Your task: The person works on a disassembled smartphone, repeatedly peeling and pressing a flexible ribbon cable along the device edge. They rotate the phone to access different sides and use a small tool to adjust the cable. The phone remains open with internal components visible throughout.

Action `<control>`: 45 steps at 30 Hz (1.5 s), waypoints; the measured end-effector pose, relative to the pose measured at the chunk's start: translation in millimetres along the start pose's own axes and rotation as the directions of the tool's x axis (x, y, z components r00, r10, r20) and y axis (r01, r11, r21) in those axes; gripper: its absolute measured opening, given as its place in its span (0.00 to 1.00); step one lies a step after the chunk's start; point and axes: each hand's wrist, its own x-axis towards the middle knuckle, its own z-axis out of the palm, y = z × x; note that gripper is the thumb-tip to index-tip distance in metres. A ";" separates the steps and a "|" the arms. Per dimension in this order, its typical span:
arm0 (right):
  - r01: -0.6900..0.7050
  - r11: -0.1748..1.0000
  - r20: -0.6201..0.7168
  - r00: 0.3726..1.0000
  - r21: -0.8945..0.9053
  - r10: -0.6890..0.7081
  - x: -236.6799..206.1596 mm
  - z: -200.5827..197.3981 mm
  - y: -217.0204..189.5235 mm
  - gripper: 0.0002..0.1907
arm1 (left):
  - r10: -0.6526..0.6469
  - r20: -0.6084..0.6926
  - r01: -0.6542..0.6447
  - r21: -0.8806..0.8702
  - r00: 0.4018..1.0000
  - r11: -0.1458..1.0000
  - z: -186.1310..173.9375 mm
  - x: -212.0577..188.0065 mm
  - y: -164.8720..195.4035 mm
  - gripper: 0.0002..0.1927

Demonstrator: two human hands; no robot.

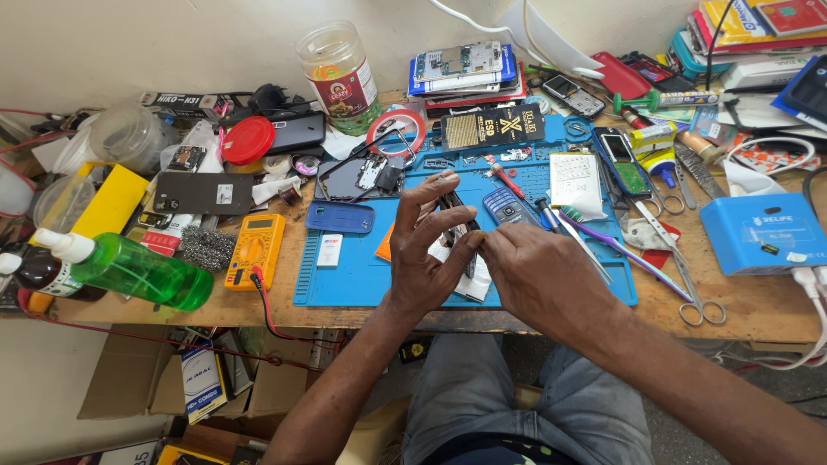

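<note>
My left hand (428, 250) and my right hand (538, 275) meet over the blue work mat (345, 280). Together they hold a small dark phone part (455, 215) upright between the fingertips. The left fingers are spread around its top and the right fingertips pinch its lower edge. White paper (475, 284) lies under the hands. A small blue keypad phone (504, 207) rests just behind the right hand, with a red-handled screwdriver (508, 181) and tweezers (581, 245) beside it.
A yellow multimeter (256, 250) and a green spray bottle (129, 271) lie at the left. Scissors (685, 275) and a blue box (762, 232) sit at the right. Phones, a jar (340, 77), tape roll (396, 133) and tools crowd the back of the wooden bench.
</note>
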 end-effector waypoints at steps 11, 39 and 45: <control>-0.063 0.998 0.149 0.987 0.008 0.061 -30.3 59.2 16.3 0.03 | 0.006 -0.016 -0.006 0.013 1.000 1.000 0.1 1.9 -1.5 0.13; -0.155 0.978 -0.138 0.975 0.143 0.175 1.0 -0.2 -14.4 0.06 | 0.057 0.005 -0.057 0.050 0.998 0.997 -9.1 -4.7 1.3 0.18; -0.201 0.977 -0.025 0.979 0.071 0.204 3.4 -10.9 -16.3 0.07 | 0.076 0.010 -0.077 0.084 0.997 0.993 -5.4 -4.8 3.3 0.26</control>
